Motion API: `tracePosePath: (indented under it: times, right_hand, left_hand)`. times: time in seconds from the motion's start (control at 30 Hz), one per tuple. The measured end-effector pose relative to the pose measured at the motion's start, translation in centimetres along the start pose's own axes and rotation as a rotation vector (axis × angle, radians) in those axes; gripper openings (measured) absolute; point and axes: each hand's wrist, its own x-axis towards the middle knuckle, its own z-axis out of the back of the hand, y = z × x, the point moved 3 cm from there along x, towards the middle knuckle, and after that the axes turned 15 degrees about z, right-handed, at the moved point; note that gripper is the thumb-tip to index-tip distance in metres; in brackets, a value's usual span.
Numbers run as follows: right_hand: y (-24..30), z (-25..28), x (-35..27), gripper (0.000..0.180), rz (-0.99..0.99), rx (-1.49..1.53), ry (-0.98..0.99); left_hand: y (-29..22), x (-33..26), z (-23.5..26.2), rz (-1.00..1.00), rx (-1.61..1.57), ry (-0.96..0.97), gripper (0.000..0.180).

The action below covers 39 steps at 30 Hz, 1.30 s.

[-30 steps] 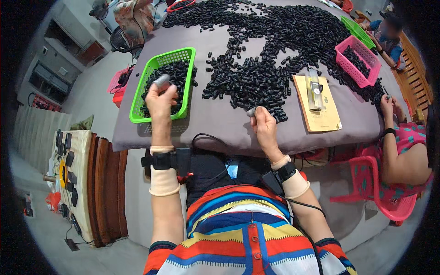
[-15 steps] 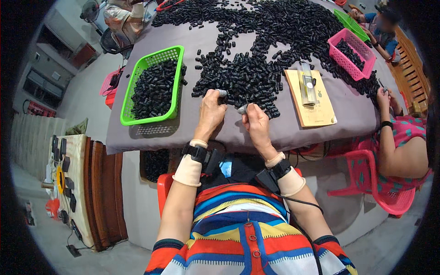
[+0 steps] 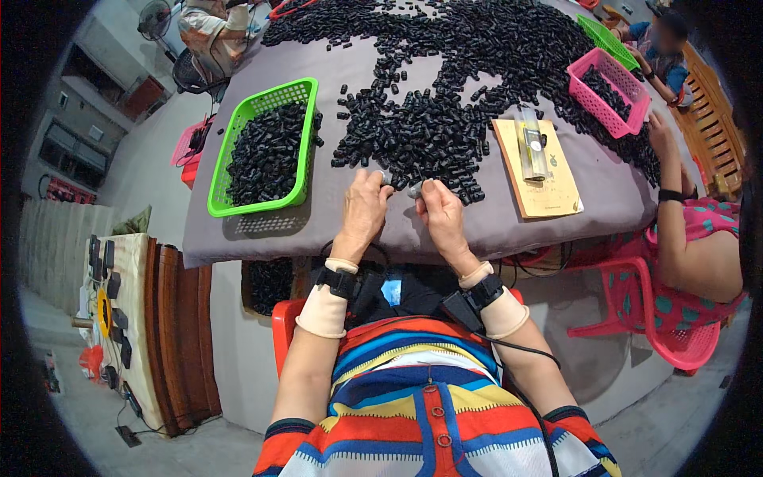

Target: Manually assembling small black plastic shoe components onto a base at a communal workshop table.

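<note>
At the near edge of the pile of small black cylindrical plastic parts, my two hands are close together over the table. My left hand has its fingers curled, with a grey covering on one fingertip. Close by on the right, my right hand is closed in a pinch, and a grey covering shows at its fingertips too. Whatever either hand grips is too small or hidden to make out. Left of my hands, a green plastic basket holds many similar black parts.
A yellowish booklet with a clear, flat case on it lies to the right. Beyond are a pink basket and a green basket. A co-worker's arm reaches over the right table edge. A grey cloth covers the table.
My left hand has drawn back slightly toward me, and my fingertips are closer together. The co-worker on the right has reached forward toward the pile near the pink basket.
</note>
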Motion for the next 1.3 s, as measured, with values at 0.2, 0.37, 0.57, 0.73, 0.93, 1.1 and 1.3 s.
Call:
tracePosePath:
  times: [0.2, 0.37, 0.57, 0.73, 0.93, 1.1, 1.3]
  right_hand:
    - [0.1, 0.0, -0.1, 0.040, 0.017, -0.082, 0.017]
    - [0.2, -0.3, 0.0, 0.039, 0.029, -0.112, 0.049]
    - [0.0, -0.8, -0.2, 0.034, 0.073, -0.162, 0.111]
    - [-0.2, -0.9, -0.5, 0.031, 0.093, -0.236, 0.132]
    - [0.5, -1.1, -0.5, 0.030, 0.108, -0.182, 0.146]
    - [0.1, -1.0, -0.3, 0.031, 0.091, -0.166, 0.126]
    - [-0.1, -0.8, 0.0, 0.031, 0.108, -0.152, 0.086]
  left_hand:
    - [0.7, 0.5, 0.6, 0.186, -0.278, 0.114, 0.014]
    - [2.7, -1.1, -0.7, 0.659, -1.159, 0.485, 0.007]
    - [2.7, -1.4, -1.1, 0.734, -1.344, 0.569, 0.009]
    - [2.0, -1.9, -1.1, 0.767, -1.325, 0.602, 0.010]
    - [1.9, -1.9, -0.7, 0.697, -1.305, 0.704, 0.011]
    - [2.0, -1.9, -1.3, 0.724, -1.344, 0.683, 0.010]
    - [2.3, -2.1, -1.0, 0.733, -1.492, 0.683, 0.011]
